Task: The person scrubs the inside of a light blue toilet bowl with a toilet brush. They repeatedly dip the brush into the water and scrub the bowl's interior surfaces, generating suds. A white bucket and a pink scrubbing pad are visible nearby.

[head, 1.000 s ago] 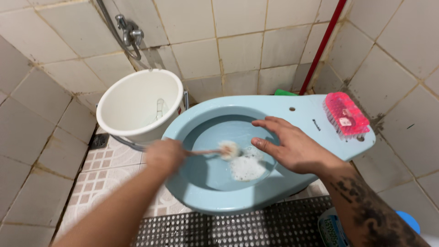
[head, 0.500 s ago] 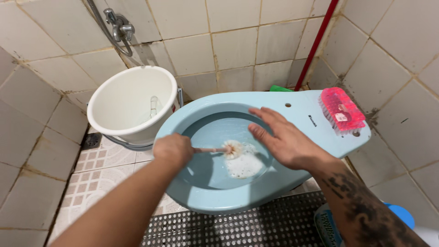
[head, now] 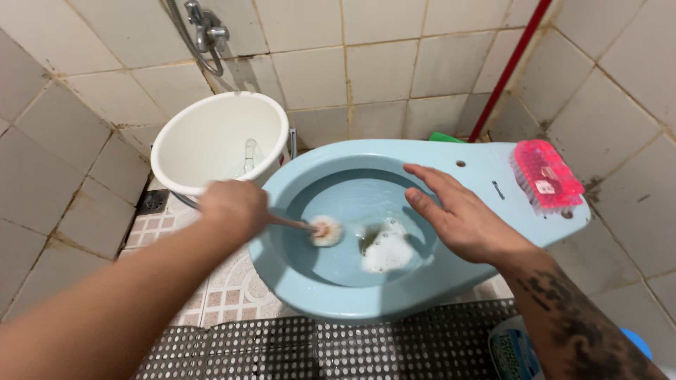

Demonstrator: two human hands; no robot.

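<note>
The small round brush has slid leftward inside the pale blue toilet bowl, away from the foam, left grip closed around its handle, right grip spread flat on the rim, white bucket beyond on the tiled floor.

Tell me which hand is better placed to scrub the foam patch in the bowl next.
Left. The left hand already grips the brush, whose head sits inside the bowl right beside the foam. The right hand is empty, resting flat on the rim.
</note>
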